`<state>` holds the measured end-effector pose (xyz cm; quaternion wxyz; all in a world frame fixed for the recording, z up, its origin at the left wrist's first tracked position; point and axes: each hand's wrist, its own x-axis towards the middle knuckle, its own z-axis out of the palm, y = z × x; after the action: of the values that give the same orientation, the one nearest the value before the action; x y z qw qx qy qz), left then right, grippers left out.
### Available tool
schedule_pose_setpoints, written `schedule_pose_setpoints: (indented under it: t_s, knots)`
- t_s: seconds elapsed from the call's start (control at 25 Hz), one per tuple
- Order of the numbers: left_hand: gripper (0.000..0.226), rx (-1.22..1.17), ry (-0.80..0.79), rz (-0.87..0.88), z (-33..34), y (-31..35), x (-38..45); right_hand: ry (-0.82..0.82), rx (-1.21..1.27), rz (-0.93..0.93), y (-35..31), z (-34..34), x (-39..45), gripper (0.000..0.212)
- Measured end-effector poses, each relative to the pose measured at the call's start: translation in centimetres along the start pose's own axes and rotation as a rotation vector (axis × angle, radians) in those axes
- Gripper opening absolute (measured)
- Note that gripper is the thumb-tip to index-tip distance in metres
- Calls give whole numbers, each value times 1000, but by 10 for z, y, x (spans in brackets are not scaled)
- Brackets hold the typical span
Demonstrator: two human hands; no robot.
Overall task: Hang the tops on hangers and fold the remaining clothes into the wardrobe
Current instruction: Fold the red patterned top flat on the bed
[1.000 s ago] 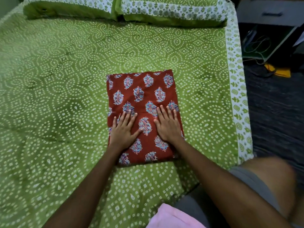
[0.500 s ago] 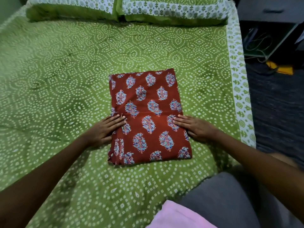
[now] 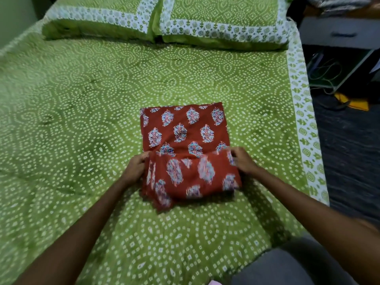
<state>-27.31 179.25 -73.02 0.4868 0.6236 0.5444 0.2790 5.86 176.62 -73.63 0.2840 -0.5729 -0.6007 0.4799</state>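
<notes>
Both hands grip the near half of the folded red garment (image 3: pixel 186 145), one at each side edge: the left hand (image 3: pixel 134 168) pinches the left edge, the right hand (image 3: pixel 243 160) the right edge. Fingertips of both are hidden in the cloth. Between the hands the lifted near half is motion-blurred; beyond them the far half lies flat on the green bedspread (image 3: pixel 72 120). Farther beyond the hands lie two pillows (image 3: pixel 164 23), their tops cut off by the frame.
</notes>
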Motion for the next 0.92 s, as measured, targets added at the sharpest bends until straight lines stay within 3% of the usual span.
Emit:
schedule_pose_setpoints:
  t_s: [0.04,0.12,0.2,0.28,0.36,0.52,0.6,0.68,0.8,0.92]
  knots:
    - [28,-118,109,-141,3,9,11,66,293,112,-11,-4,16,16]
    - [30,-135,275,-337,3,25,34,264,583,342,-25,-9,48,24]
    - [32,-23,348,-413,3,28,54,481,513,519,-27,-5,69,33]
    - [35,-9,380,-463,4,28,62,575,383,564,-20,5,75,45]
    - [39,-41,403,-493,3,25,67,565,314,523,-15,14,71,49]
    - [41,-64,441,-486,4,30,67,547,120,409,-13,20,60,36]
    - [57,-41,432,-473,5,29,60,553,94,399,-13,21,58,32]
    - [59,-105,430,-428,8,32,52,544,111,402,-14,19,57,30]
    - [43,-397,405,-354,12,33,41,539,205,419,-15,19,55,30]
    - [48,-215,356,-305,14,32,38,528,329,408,-20,17,54,29]
